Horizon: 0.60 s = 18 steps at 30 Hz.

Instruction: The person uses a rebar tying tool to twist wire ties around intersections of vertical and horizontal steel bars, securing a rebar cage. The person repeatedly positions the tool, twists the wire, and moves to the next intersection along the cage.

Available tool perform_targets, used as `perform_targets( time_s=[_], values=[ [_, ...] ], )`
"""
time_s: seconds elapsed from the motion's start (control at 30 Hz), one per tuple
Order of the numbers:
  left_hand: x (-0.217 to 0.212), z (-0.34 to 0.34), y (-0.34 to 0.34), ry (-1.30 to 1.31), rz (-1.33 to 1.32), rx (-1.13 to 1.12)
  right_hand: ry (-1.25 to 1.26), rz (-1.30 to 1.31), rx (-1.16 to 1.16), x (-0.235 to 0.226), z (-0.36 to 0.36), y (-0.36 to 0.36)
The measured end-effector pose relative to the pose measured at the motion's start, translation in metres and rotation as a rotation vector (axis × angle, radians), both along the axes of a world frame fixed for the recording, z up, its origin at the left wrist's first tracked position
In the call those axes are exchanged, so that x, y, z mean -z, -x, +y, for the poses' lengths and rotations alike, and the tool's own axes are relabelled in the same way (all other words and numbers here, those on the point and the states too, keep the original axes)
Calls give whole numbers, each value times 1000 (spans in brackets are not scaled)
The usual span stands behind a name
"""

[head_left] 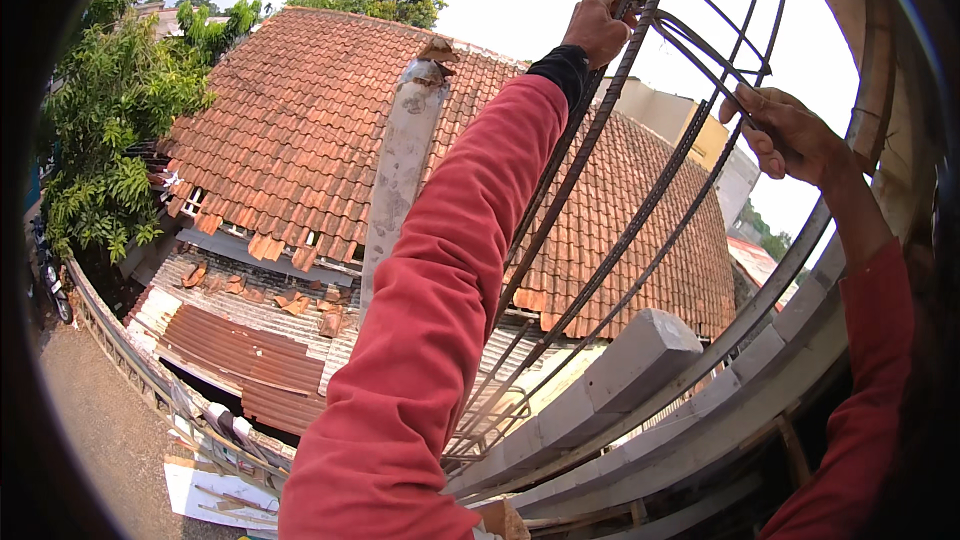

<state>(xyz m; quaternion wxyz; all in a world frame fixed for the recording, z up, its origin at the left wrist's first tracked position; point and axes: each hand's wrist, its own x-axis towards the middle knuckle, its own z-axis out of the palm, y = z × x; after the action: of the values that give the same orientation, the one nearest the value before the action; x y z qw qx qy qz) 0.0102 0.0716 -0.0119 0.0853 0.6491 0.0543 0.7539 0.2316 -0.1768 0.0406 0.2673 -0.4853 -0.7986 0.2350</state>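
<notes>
Tall ribbed rebars (pixel 590 155) rise in a cage, tilted in view, with bent steel stirrups (pixel 697 44) around them near the top. My left hand (pixel 598 30) is raised at the cage's upper left corner, its fingers closed on a stirrup beside the bars. Whether those fingers also wrap an upright bar is hidden. Lower and to the right, my right hand (pixel 788 136) pinches the stirrup's right corner, close to the thinner right-hand bars. Both arms wear red sleeves; a black cuff shows at my left wrist.
A grey block wall (pixel 640 365) curves below the cage, with wooden or metal framing at right. Beyond lies a tiled roof (pixel 300 110), with a concrete post (pixel 405 155) in front. Rusty corrugated sheets (pixel 240 355) lie lower, and a road runs at lower left.
</notes>
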Motion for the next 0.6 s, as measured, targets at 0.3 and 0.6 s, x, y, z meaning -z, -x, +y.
perform_targets(
  time_s=[0.3, 0.6],
  values=[
    [4, -5, 0, -15, -22, -133, -1866, -1474, 554, 3, 6, -2],
    [2, 0, 0, -75, -39, -151, -129, -135, -49, 14, 19, -5]
  ],
)
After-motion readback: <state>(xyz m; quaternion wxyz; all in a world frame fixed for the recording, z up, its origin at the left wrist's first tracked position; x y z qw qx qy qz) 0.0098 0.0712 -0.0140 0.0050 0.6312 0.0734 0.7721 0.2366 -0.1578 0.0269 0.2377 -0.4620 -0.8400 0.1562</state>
